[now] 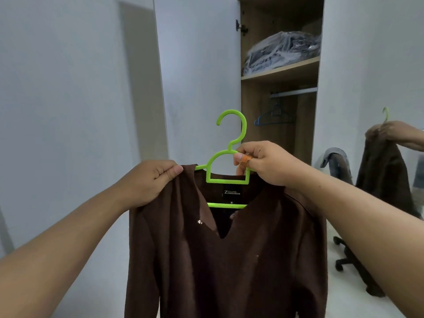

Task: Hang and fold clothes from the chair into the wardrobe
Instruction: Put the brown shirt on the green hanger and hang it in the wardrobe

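1. Brown top (pixel 229 260): a long-sleeved garment with a V-shaped neck opening, held up in front of the open wardrobe (pixel 280 72); a dark label (pixel 232 193) shows inside the back of the neck.
2. Green hanger (pixel 229 157): plastic, hook upright and curling to the left; its shoulders sit inside the neck of the top, and its lower bar shows through the neck opening.
3. Left hand (pixel 151 180): fingers curled, pinching the left shoulder of the top between thumb and fingers, just beside the end of the hanger's arm.
4. Right hand (pixel 263 164): fingers curled round the right side of the hanger's frame, at the right shoulder of the top; an orange strip (pixel 246 159) wraps one finger.
5. Wardrobe door (pixel 197 76): white, swung open on the left, with a dark hinge (pixel 241 27) at its upper edge.
6. Shelf (pixel 281 70): carries a clear plastic bag of folded clothes (pixel 282 50).
7. Rail (pixel 293 92): below the shelf, bearing a blue hanger (pixel 273 117).
8. Mirror (pixel 390 157): at right, reflecting the hand, the green hook and the brown top.
9. Chair (pixel 339 166): a wheeled office chair near the wardrobe, with a grey garment (pixel 332 156) draped over its back.
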